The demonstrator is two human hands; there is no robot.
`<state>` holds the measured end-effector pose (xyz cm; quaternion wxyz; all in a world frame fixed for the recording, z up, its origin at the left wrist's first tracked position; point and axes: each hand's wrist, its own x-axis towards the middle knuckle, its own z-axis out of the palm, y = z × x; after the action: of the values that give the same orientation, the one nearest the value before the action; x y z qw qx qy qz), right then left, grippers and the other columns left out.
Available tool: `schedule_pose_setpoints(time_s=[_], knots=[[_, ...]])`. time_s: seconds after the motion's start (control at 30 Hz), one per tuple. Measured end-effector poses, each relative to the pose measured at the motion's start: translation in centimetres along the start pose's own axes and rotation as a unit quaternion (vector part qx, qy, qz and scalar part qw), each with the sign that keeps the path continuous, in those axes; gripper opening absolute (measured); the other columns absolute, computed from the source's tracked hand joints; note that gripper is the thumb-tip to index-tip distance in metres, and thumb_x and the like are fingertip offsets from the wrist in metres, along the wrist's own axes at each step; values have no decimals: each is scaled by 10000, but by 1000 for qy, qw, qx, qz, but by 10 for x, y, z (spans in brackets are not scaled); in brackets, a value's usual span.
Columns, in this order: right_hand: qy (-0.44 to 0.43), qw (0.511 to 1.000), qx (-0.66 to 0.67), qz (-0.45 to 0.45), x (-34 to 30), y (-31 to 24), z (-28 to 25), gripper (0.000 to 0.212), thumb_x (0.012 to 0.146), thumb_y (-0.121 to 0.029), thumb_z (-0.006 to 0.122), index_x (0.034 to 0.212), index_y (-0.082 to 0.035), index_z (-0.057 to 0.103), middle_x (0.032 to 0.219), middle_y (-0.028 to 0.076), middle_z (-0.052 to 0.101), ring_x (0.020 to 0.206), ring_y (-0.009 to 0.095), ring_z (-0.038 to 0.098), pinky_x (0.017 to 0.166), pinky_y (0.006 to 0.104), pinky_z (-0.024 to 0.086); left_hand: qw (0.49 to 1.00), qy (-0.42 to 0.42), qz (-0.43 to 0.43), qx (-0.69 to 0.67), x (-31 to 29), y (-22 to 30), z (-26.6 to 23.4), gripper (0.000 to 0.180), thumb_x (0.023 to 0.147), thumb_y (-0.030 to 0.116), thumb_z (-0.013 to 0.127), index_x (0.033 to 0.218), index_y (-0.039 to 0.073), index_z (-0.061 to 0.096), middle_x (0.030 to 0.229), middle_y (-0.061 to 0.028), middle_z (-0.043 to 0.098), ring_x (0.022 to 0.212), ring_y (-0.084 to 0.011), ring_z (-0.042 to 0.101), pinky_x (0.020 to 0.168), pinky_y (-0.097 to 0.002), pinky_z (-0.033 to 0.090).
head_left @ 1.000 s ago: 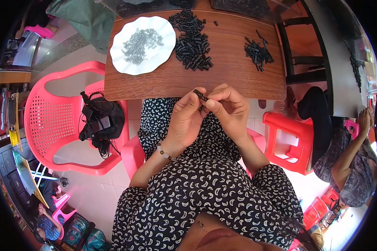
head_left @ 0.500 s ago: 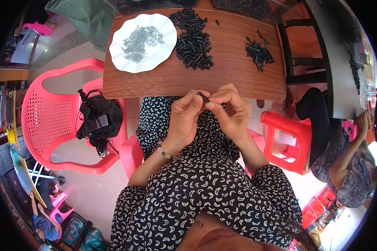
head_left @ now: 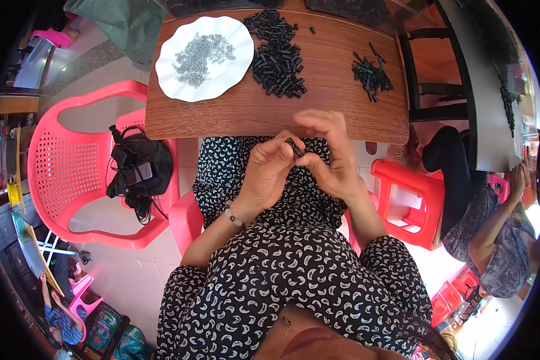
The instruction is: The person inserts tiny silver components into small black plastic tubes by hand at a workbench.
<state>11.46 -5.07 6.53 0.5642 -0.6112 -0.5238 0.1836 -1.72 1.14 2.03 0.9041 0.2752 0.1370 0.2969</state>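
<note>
Just past the table's front edge, my left hand (head_left: 265, 175) pinches a small black tube-shaped piece (head_left: 294, 147) between thumb and fingertips. To its right, my right hand (head_left: 337, 161) has its fingers raised apart from the thumb. That thumb's tip is close to the lower end of the piece; whether they touch I cannot tell. Short black tubes (head_left: 280, 69) lie heaped on the brown table (head_left: 222, 117). Left of this heap, a white wavy-edged plate (head_left: 237, 39) carries many small clear pieces (head_left: 199, 59). Slender black pieces (head_left: 372, 77) form a smaller pile at the right.
A pink chair (head_left: 72, 150) with a black bag and cables (head_left: 141, 171) on it stands at my left. To the right are a red stool (head_left: 405, 207) and a dark-framed table (head_left: 483, 120). Another person (head_left: 492, 240) sits there. Dark trays border the table's far edge.
My right hand's fingers have lifted away from the black piece and spread apart. My left hand has stayed nearly in place, still pinching the piece.
</note>
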Motion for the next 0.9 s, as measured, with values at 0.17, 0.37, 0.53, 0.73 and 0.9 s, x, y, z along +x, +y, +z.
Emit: schedule_pose_setpoints(time_s=[0.17,0.37,0.53,0.73,0.9], knots=[[-183,980,15,-73,10,12,-11,380,853,-315,637,1130,-55,640,1104,78,643,1002,259,528,873,366,422,1000,-2,-11,-28,-4,-2,-1,234,892,275,635,969,60,690,918,18,634,857,-66,544,806,-256,433],[-164,983,45,-66,7,13,-8,348,861,-328,633,1076,-57,665,1040,63,664,925,252,539,856,356,428,999,6,-6,-42,-7,-4,3,181,872,268,653,941,109,708,939,29,627,903,-81,554,850,-267,440],[-135,987,69,-55,2,13,-3,333,859,-328,646,1045,-52,675,986,57,675,891,235,535,827,344,435,999,31,-4,-37,-10,-8,6,135,858,254,666,900,137,719,943,39,617,935,-93,555,882,-283,439],[-101,989,106,-36,-4,15,1,283,854,-291,662,999,-51,692,876,35,684,836,195,504,783,315,433,999,16,48,-5,-10,-14,8,225,891,241,636,988,48,701,1061,5,625,979,-92,552,890,-275,424],[-100,992,71,-38,-2,14,-3,273,841,-257,674,1022,-54,695,877,31,682,835,192,505,767,295,434,999,5,9,-39,-7,-11,6,242,900,265,624,980,49,701,1090,4,611,988,-90,553,902,-284,426]])
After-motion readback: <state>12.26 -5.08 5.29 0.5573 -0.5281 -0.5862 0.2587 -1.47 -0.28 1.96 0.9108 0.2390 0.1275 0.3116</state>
